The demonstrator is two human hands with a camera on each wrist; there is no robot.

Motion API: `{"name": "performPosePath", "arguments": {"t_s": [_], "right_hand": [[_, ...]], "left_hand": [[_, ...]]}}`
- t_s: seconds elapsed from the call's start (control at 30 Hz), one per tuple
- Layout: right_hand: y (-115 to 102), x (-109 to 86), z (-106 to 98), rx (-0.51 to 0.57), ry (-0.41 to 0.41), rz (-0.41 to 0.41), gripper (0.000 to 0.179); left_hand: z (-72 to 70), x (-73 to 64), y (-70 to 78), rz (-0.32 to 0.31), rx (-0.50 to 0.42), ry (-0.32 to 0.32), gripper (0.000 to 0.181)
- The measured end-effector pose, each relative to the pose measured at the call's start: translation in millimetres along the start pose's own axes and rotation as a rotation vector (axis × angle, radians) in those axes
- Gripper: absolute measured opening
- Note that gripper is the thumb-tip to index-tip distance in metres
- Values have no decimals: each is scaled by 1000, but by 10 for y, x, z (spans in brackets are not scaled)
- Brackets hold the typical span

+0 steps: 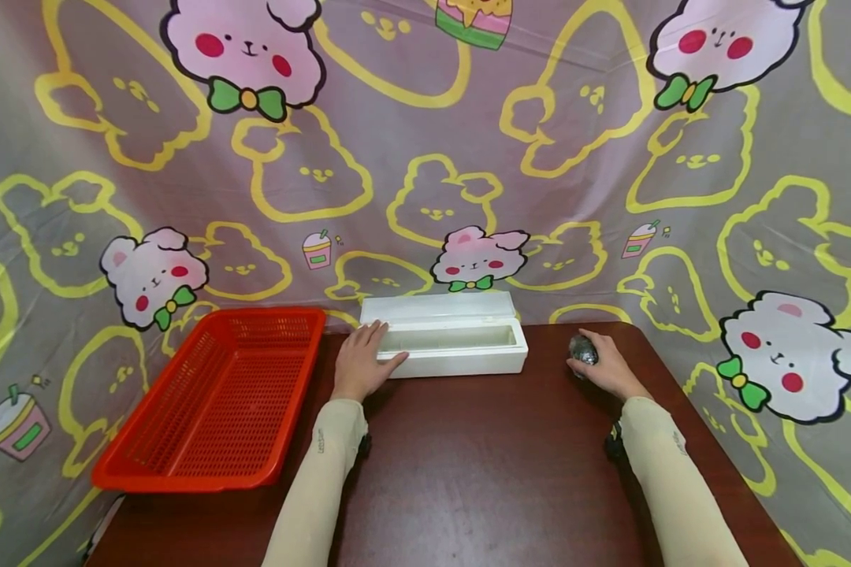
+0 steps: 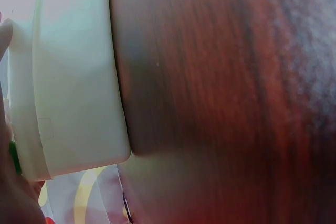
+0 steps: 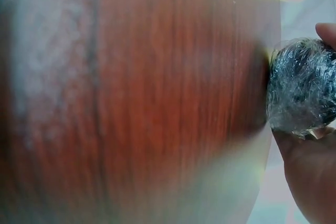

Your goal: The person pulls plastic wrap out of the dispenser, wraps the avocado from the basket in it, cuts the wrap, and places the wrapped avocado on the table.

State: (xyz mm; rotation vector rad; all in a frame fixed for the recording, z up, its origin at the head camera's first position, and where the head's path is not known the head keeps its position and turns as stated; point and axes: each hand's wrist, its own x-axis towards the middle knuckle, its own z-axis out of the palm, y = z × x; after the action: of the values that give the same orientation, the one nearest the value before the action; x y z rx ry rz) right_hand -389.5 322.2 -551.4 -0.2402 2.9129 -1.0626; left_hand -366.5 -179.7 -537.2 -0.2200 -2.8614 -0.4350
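Note:
A long white box (image 1: 461, 362) stands at the back of the table, its pale lid (image 1: 436, 307) raised behind the long opening. My left hand (image 1: 362, 361) rests on the box's left end, the thumb lying along the front edge and the fingers farther back. In the left wrist view the box's side wall (image 2: 79, 87) is close up, and only part of the hand shows. To the right of the box, my right hand (image 1: 610, 368) grips a dark rounded bundle (image 3: 302, 85) wrapped in crinkled clear plastic, between thumb and fingers. What the wrapping covers is hard to make out.
A red perforated plastic basket (image 1: 284, 441) sits on the left side of the dark brown wooden table (image 1: 482, 472). A patterned cloth (image 1: 411, 126) with cartoon animals hangs behind the table and along both sides.

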Motion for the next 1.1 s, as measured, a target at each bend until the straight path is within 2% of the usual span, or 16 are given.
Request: {"name": "performPosePath", "arguments": {"t_s": [0.37,0.6,1.1], "right_hand": [[-23,-4,-14,-1,19,-8,88],[-13,-6,-23,-4,15,2,88],[2,-31,-4,-2,13,27,93]], "left_hand": [[-17,24,11,-4,13,-6,89],[-1,34,-6,15,11,25,88],[1,4,-2,0,8,-8,89]]}}
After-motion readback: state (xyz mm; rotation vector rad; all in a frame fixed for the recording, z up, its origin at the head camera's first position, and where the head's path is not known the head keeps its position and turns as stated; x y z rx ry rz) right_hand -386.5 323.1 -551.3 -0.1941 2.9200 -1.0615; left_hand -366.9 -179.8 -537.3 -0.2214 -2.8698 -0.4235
